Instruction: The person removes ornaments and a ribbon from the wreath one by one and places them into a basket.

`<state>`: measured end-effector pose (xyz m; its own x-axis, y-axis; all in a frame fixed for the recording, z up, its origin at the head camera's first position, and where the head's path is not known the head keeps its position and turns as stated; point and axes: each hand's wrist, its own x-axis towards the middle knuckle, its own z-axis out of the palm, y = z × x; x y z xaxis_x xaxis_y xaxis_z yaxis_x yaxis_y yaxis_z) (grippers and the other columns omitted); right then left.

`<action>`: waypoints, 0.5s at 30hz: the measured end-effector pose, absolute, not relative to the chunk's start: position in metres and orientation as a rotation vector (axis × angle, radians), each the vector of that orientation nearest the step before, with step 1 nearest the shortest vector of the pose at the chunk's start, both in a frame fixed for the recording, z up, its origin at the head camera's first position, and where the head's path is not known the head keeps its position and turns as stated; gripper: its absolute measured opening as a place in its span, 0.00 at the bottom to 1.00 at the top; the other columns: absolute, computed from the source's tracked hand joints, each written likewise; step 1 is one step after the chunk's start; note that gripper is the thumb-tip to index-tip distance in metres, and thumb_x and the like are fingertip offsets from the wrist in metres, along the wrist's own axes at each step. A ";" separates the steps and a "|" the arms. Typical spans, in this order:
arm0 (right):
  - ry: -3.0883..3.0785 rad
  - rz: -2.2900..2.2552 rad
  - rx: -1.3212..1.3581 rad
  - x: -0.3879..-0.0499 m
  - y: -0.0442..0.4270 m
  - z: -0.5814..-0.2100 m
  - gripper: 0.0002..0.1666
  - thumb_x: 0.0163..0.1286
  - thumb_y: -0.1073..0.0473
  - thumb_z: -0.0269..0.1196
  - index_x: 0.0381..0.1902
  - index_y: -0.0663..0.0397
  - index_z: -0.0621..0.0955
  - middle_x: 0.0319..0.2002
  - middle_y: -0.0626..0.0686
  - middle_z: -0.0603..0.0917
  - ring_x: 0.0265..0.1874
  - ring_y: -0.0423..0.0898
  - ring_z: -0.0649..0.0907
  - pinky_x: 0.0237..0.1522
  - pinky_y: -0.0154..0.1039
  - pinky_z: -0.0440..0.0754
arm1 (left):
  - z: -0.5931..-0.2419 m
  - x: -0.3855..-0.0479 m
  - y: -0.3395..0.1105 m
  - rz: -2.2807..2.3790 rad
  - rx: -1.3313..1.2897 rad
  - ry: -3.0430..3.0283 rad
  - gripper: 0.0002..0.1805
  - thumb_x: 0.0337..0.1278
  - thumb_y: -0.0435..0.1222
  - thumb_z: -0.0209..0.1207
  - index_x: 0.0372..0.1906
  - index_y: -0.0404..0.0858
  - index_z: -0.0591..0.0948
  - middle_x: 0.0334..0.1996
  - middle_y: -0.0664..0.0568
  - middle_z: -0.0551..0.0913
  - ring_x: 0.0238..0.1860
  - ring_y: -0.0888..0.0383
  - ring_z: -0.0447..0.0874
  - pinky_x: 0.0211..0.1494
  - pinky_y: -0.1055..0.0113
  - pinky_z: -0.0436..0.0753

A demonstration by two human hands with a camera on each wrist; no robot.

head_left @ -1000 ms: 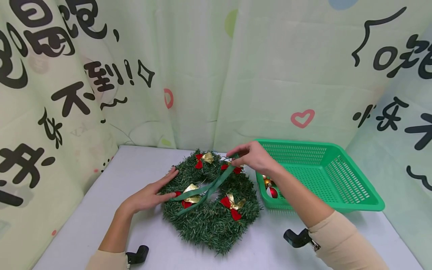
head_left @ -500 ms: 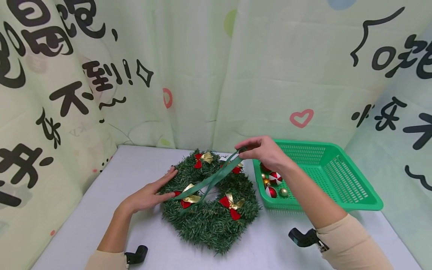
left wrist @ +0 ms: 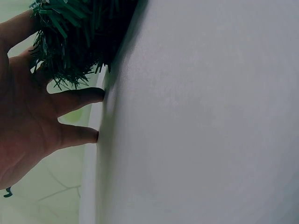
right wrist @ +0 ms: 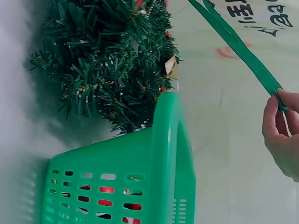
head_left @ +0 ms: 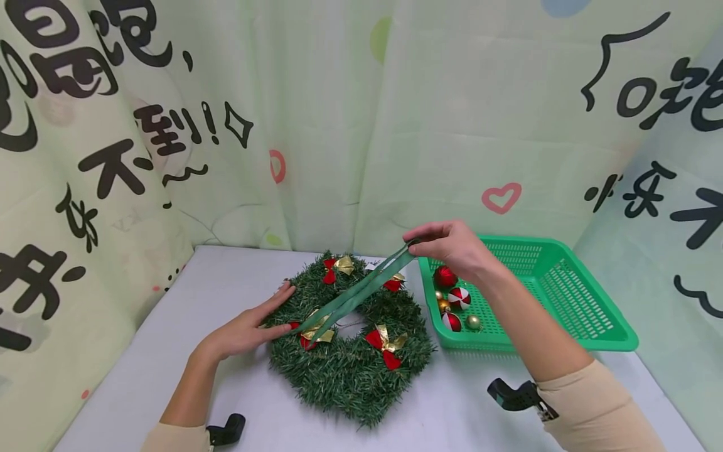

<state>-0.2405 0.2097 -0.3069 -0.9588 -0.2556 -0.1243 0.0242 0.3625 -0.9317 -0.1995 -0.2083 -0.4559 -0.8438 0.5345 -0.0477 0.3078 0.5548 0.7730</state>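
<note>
A green tinsel wreath point(head_left: 356, 386) with several red and gold bows point(head_left: 390, 345) lies on the white table. My left hand point(head_left: 248, 328) rests on its left side with fingers spread and straight. In the left wrist view, two fingertips point(left wrist: 96, 95) touch the tabletop beside the tinsel. My right hand point(head_left: 454, 248) pinches the upper end of a green ribbon point(head_left: 367, 289) between thumb and fingers, above the wreath's back right. From there the doubled ribbon slants down taut to the bow by my left thumb; its lower attachment is hard to make out.
Right of the wreath stands a green plastic basket point(head_left: 612, 314), close to its edge. Several baubles point(head_left: 459, 298) in red, gold and red-and-white lie in the basket's left part. A printed curtain point(head_left: 429, 138) hangs behind and along both sides of the table.
My right hand has moved up and to the right, drawing the ribbon straighter and uncovering the baubles. The left hand stays where it was on the wreath.
</note>
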 end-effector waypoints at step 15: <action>2.300 -1.814 -0.216 -0.238 0.225 -0.291 0.12 0.73 0.62 0.68 0.52 0.53 0.89 0.53 0.47 0.83 0.61 0.50 0.76 0.71 0.45 0.72 | -0.455 -0.197 -0.210 1.176 0.732 2.519 0.43 0.77 0.51 0.57 0.86 0.50 0.49 0.86 0.47 0.41 0.84 0.34 0.42 0.78 0.29 0.53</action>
